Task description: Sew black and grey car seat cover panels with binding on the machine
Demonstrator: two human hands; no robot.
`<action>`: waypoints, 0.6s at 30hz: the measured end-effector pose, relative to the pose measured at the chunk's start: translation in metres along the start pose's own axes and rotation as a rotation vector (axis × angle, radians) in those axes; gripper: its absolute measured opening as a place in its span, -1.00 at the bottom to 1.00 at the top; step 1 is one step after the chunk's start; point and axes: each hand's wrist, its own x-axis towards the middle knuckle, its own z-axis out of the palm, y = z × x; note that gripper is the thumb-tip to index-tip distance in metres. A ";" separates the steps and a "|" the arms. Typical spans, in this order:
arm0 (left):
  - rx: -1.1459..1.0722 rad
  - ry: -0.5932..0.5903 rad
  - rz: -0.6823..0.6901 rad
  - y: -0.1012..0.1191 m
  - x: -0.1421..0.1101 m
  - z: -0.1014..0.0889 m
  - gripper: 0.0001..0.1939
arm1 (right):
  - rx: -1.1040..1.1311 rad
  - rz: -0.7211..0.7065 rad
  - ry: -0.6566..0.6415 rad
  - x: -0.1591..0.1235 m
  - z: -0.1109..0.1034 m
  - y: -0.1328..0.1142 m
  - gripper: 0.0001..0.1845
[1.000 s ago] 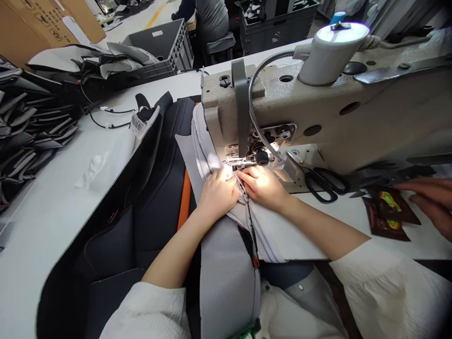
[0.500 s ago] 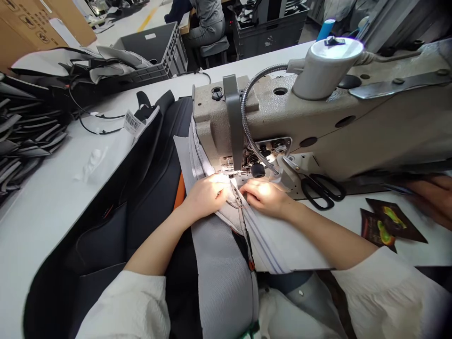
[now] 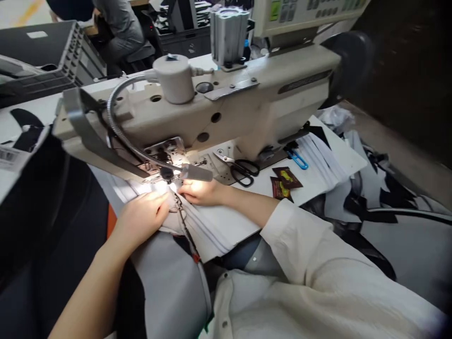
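Observation:
Under the lit needle area of a sewing machine (image 3: 247,106), a grey fabric panel (image 3: 167,278) with a dark-edged seam lies beside a white striped strip (image 3: 208,230). My left hand (image 3: 146,214) is closed on the grey fabric just left of the presser foot, its fingertips bent under and partly hidden. Right of the seam, my right hand (image 3: 201,190) pinches the edge of the white strip, close to the foot. Black-handled scissors (image 3: 243,170) rest on the machine bed beyond my right hand. A large black padded piece (image 3: 67,226) joins the work on the left.
Two brown packets (image 3: 286,182) and blue-handled snips (image 3: 298,158) lie right of the scissors, near stacked white strips (image 3: 323,160). Fabric pieces (image 3: 374,183) hang at the far right. Behind the machine are a grey crate (image 3: 67,61) and a seated person (image 3: 120,33).
The view has swung right, bringing in the machine's far end, blue snips and stacked strips. A blurred hand at the right edge has gone from view. Both my hands stay by the needle.

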 end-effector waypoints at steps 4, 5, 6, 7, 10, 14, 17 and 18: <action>-0.021 -0.036 -0.010 0.007 -0.005 -0.003 -0.58 | -0.108 -0.075 -0.026 -0.005 -0.009 -0.003 -0.70; -0.027 -0.035 -0.015 0.010 -0.006 -0.005 -0.60 | -0.111 -0.094 -0.013 -0.006 -0.009 -0.003 -0.69; -0.029 -0.030 -0.023 0.013 -0.007 -0.005 -0.60 | -0.102 -0.110 0.004 -0.007 -0.007 -0.002 -0.69; -0.026 -0.023 -0.038 0.017 -0.008 -0.005 -0.60 | -0.083 -0.125 0.022 -0.007 -0.004 0.000 -0.69; 0.005 0.002 -0.092 0.025 -0.008 -0.004 -0.58 | -0.011 -0.173 0.064 -0.006 0.009 0.009 -0.67; 0.019 0.017 -0.113 0.028 -0.005 -0.005 -0.62 | 0.052 -0.165 0.083 -0.004 0.020 0.019 -0.67; 0.037 -0.013 -0.123 0.028 -0.003 -0.009 -0.70 | 0.024 -0.053 0.115 -0.006 0.022 0.021 -0.66; 0.039 -0.024 -0.116 0.027 -0.002 -0.011 -0.72 | 0.000 -0.007 0.134 -0.006 0.021 0.021 -0.65</action>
